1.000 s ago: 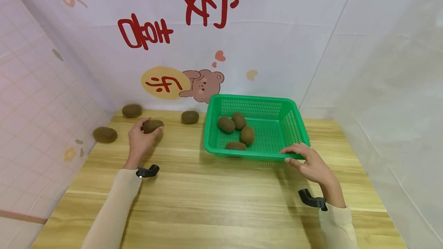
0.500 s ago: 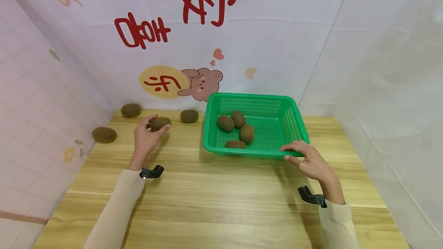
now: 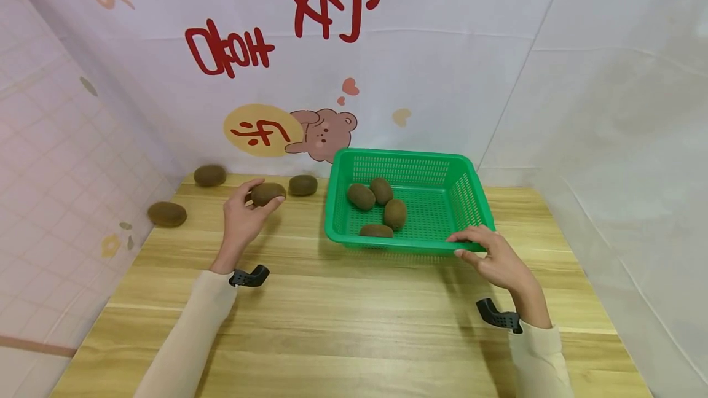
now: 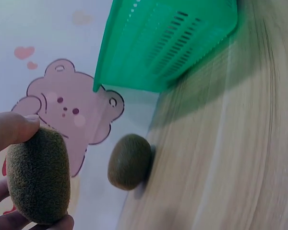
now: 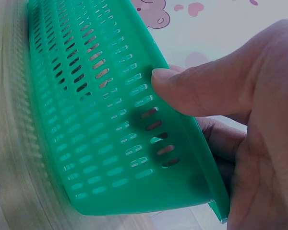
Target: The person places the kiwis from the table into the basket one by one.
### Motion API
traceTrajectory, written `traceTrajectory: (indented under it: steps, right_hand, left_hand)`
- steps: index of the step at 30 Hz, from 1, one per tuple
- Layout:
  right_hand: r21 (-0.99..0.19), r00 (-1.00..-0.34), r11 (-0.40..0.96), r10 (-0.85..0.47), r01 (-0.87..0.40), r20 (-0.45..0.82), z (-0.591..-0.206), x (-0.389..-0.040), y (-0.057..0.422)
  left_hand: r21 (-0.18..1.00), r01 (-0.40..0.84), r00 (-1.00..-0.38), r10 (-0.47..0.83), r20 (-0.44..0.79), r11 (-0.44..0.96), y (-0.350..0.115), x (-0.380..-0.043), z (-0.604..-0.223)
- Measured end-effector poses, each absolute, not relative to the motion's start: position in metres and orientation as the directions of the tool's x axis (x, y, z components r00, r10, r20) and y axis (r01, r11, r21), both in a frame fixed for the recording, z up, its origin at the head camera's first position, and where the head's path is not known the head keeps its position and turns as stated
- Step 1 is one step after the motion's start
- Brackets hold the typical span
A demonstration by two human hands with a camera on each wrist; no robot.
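Note:
My left hand [image 3: 243, 220] pinches a brown fuzzy kiwi [image 4: 39, 176] between thumb and fingers, held above the table left of the basket. Just beyond it, a second kiwi [image 3: 303, 185] lies by the back wall. A green plastic basket [image 3: 387, 244] with slotted sides stands right of centre. Several kiwis [image 3: 395, 214] lie in its left half. My right hand [image 3: 495, 260] grips the basket's front rim near the right corner, thumb [image 5: 182, 88] outside and fingers over the inside, seen through the slots in the right wrist view.
Two more kiwis lie at the table's left: one kiwi [image 3: 209, 175] by the back wall, another kiwi [image 3: 167, 214] at the left edge. White printed sheets [image 3: 442, 78] wall in the wooden table [image 3: 354, 324] at the back and both sides.
My left hand has carried its kiwi to the right, toward the basket, passing in front of the back-wall kiwi's left side. The right hand keeps its hold on the rim.

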State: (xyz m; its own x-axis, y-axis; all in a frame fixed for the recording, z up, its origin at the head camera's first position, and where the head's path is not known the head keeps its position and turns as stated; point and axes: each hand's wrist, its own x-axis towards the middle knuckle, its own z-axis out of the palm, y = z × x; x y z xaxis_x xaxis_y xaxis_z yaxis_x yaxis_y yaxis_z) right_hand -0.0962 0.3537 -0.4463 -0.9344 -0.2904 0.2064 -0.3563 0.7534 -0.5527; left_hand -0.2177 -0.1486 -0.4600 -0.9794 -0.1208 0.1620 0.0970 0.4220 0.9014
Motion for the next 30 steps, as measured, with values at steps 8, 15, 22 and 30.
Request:
traceTrajectory:
  steps: [8,15,22,30]
  right_hand:
    - [-0.549,-0.933,0.755,-0.291,-0.359,0.209,-0.448,-0.096,0.353]
    - [-0.547,-0.932,0.755,-0.292,-0.362,0.215,-0.449,-0.096,0.354]
    - [-0.542,-0.928,0.753,-0.299,-0.373,0.223,-0.448,-0.097,0.354]
    - [-0.539,-0.929,0.757,-0.296,-0.37,0.223,-0.448,-0.097,0.355]
  left_hand:
    - [0.899,0.151,-0.974,-0.094,0.206,0.411,-0.136,-0.214,-0.452]
    - [0.912,0.203,-0.969,-0.062,0.24,0.357,-0.125,-0.214,-0.445]
    - [0.924,0.219,-0.969,-0.042,0.244,0.315,-0.114,-0.213,-0.438]
    - [0.935,0.228,-0.971,-0.01,0.24,0.271,-0.1,-0.21,-0.427]
